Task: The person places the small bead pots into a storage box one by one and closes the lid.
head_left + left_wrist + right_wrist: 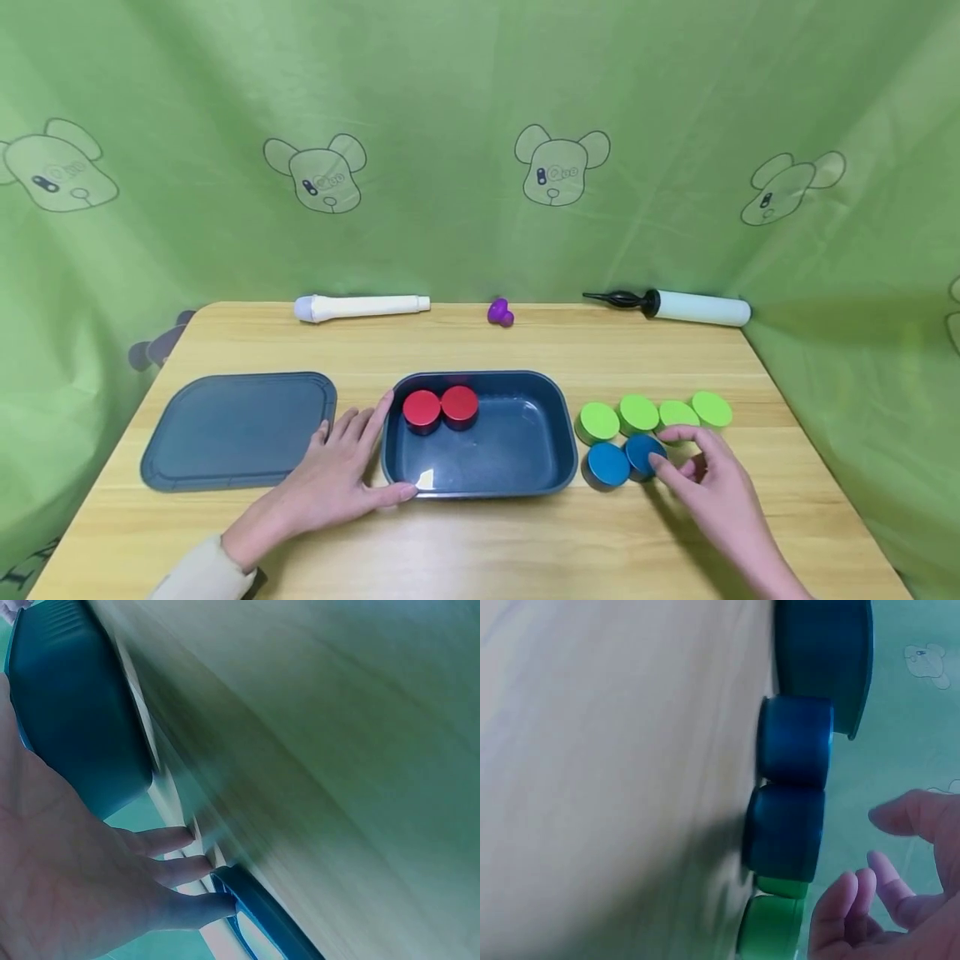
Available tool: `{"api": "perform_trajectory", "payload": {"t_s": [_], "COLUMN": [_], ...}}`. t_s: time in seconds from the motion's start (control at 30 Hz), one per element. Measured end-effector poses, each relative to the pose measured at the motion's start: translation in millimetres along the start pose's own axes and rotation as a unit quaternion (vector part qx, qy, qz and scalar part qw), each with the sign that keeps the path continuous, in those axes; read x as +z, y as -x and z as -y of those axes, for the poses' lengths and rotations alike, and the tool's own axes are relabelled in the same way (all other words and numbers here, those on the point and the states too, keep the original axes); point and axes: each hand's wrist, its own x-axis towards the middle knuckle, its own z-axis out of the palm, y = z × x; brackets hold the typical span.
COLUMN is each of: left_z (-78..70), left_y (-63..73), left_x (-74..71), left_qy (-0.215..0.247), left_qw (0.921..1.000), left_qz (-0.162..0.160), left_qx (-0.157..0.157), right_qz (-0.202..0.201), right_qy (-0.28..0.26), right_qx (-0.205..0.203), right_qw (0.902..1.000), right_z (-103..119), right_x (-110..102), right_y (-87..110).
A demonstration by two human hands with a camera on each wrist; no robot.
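A dark blue-grey rectangular box holds two round red tins at its far left corner. My left hand spans the box's left end, index finger along the rim and thumb at the near corner; its other fingers lie by the edge of the flat lid. Right of the box stand two blue tins, side by side and touching. My right hand is just above the right blue tin, thumb and fingers apart with nothing between them. Several lime-green tins stand in a row behind the blue ones.
Along the table's far edge lie a white microphone-shaped thing, a small purple knobbed object and a white hand pump with a black nozzle end. A green curtain with bear drawings hangs behind and around the wooden table.
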Motion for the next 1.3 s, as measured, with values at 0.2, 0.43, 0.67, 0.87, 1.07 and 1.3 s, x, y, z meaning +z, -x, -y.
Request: {"api": "perform_trajectory", "payload": {"t_s": [0.2, 0.43, 0.67, 0.87, 1.07, 1.3], "left_z": [-0.7, -0.3, 0.7, 0.7, 0.1, -0.4], "left_y": [1.9, 4.2, 4.3, 1.8, -0.3, -1.2], "left_x": [0.3, 2.3, 3.3, 2.8, 3.2, 0.3], "left_qy": [0.004, 0.003, 0.003, 0.003, 0.005, 0.002], "left_qw": [1.0000, 1.0000, 0.9999, 1.0000, 1.0000, 1.0000], "left_qz": [0.000, 0.004, 0.004, -0.001, 0.001, -0.002], "left_qx": [-0.005, -0.007, -0.011, -0.006, -0.006, -0.002], "right_qz": [0.027, 0.065, 0.073, 0.076, 0.023, -0.027], "right_qy": [-0.017, -0.036, -0.032, -0.008, -0.018, -0.058], "right_qx": [-0.009, 0.019, 0.026, 0.037, 0.004, -0.015], "right_qw": [0.9994, 0.9970, 0.9965, 0.9964, 0.9996, 0.9978], "right_z": [-13, -21, -21, -16, -10, -3], "right_x": [6, 14, 15, 7, 1, 1], "right_y": [-0.9, -0.4, -1.1, -1.3, 1.2, -2.0]}}
